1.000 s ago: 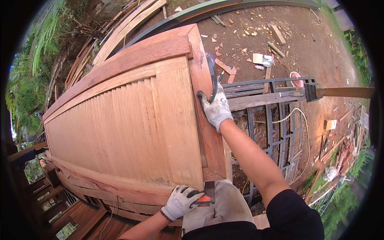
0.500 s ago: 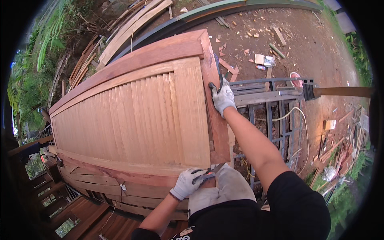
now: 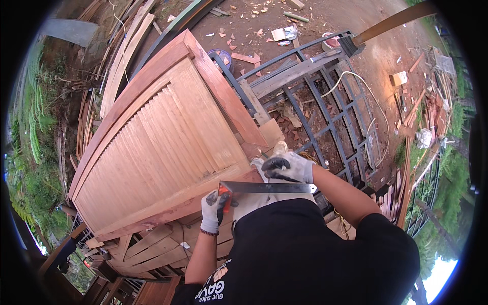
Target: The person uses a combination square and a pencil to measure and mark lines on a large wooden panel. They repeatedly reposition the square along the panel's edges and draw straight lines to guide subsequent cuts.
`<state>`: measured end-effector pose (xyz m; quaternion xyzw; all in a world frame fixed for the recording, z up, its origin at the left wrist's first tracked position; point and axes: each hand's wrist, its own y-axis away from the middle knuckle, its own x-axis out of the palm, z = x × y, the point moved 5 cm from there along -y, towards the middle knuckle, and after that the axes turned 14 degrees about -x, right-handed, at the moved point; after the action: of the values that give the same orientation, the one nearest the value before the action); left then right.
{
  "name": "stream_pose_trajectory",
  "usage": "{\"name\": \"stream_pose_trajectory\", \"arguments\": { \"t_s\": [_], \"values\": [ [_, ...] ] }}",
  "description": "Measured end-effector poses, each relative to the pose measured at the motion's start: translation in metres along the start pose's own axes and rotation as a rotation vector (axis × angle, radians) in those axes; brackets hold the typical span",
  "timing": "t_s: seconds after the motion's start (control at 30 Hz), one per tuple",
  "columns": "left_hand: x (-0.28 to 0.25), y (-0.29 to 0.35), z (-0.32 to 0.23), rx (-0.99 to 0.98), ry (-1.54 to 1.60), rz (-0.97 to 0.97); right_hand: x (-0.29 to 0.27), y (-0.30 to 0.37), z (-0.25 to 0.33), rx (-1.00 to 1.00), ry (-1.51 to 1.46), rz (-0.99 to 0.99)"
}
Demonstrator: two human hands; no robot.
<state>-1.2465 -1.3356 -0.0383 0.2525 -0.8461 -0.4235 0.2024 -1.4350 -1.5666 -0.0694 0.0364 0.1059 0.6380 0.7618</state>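
Observation:
My left hand [image 3: 211, 209], in a grey-and-white work glove, grips the red handle of a try square [image 3: 269, 187] near my waist. The square's long dark blade points right, across the front of my body. Just above the blade is my right hand [image 3: 288, 169], gloved and with its fingers curled; whatever they may hold is hidden. Beyond both hands lies a large wooden panel [image 3: 152, 137] with slat-like ridges. A reddish wooden frame [image 3: 223, 91] borders it, its near right corner close to my right hand.
A dark metal grid frame [image 3: 325, 127] spreads out to the right, with a grey plank [image 3: 297, 73] across it. Long boards [image 3: 119, 61] lie at the far left. Wood scraps [image 3: 246, 57] litter the dirt ground. A pale hose [image 3: 366, 94] curves at the right.
My right hand has left the frame's right edge and come back toward my waist, fingers now curled. The try square has turned into full sight in my left hand. The view has swung round.

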Motion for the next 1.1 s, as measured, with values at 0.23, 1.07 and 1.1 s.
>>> {"name": "stream_pose_trajectory", "arguments": {
  "t_s": [0.23,1.07,1.1],
  "values": [
    [0.112,-0.023,-0.020,0.030,-0.418,0.273,0.028,0.149,0.044,0.244,-0.797,-0.205],
    [0.042,-0.102,0.141,-0.337,1.270,-0.283,-0.192,0.370,-0.223,1.012,-0.094,-0.763],
    [0.045,-0.102,0.145,-0.341,1.272,-0.318,-0.205,0.364,-0.218,1.002,-0.097,-0.757]
  ]
}}
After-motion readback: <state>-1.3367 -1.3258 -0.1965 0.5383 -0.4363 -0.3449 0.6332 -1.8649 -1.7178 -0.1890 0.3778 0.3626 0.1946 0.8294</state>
